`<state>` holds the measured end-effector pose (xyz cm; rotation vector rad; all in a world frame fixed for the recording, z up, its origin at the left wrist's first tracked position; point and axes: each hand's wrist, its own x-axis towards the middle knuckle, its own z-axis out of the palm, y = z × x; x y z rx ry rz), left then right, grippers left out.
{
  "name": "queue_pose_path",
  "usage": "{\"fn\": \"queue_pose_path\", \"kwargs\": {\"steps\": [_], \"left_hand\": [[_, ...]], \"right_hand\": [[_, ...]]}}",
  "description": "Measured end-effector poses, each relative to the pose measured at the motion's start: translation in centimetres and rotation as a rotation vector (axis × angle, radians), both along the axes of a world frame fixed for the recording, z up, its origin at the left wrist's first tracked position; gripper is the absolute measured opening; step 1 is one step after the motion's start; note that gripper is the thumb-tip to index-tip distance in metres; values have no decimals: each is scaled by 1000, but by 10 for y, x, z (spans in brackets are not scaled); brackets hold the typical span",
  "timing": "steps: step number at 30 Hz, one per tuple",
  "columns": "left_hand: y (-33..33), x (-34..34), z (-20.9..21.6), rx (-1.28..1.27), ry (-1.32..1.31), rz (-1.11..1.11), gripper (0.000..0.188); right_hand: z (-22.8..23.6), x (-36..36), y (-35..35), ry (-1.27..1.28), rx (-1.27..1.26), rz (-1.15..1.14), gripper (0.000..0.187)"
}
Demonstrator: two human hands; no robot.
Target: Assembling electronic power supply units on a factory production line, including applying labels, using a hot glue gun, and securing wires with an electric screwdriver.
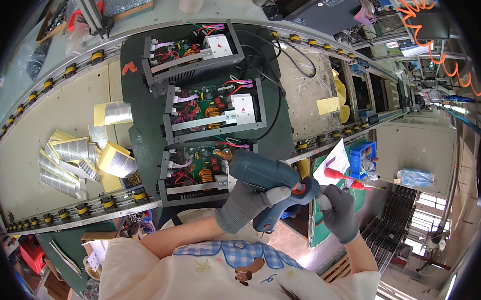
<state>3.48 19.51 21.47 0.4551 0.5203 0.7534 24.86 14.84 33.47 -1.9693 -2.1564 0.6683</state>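
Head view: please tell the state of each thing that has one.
Gun-shaped tool, held, nozzle pointing left.
Left hand, closed around the tool.
Right hand, curled at the tool's rear; hold unclear.
Three framed units, open, wiring exposed.
Silvery strips, loosely scattered.
Blue bin, open-topped, holding items.
Red screwdrivers, lying near the bin.

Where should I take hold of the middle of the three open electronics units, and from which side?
Likely its left frame post and right frame post, from either end: the far unit and near unit crowd its long sides, and exposed wiring lies between. Mind the black cable on the right.
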Motion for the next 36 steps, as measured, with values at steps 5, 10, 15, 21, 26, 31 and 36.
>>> {"fn": "queue_pose_path", "kwargs": {"steps": [5, 10, 15, 21, 26, 31, 36], "left_hand": [[7, -3, -14, -9, -68, 13, 56], [15, -7, -20, -169, -202, -33, 56], [12, -3, -22, -320, -350, -92, 60], [-10, 13, -39, -112, -224, -145, 64], [-29, 18, -53, 330, 376, 21, 73], [-54, -32, -67, 550, 412, -314, 45], [-62, -86, -89, 490, 540, -387, 33]], "right_hand": [[6, -9, 20, 346, -328, -128, 34], [16, -30, 2, -227, 598, 296, 24], [-41, -48, -29, 177, 79, -171, 38], [-92, -61, -32, 1098, -393, -628, 47], [-82, -69, -35, 1114, -416, -785, 46], [-79, -72, -47, 1117, -337, -809, 47], [-86, -84, -54, 888, -354, -715, 46]]}}
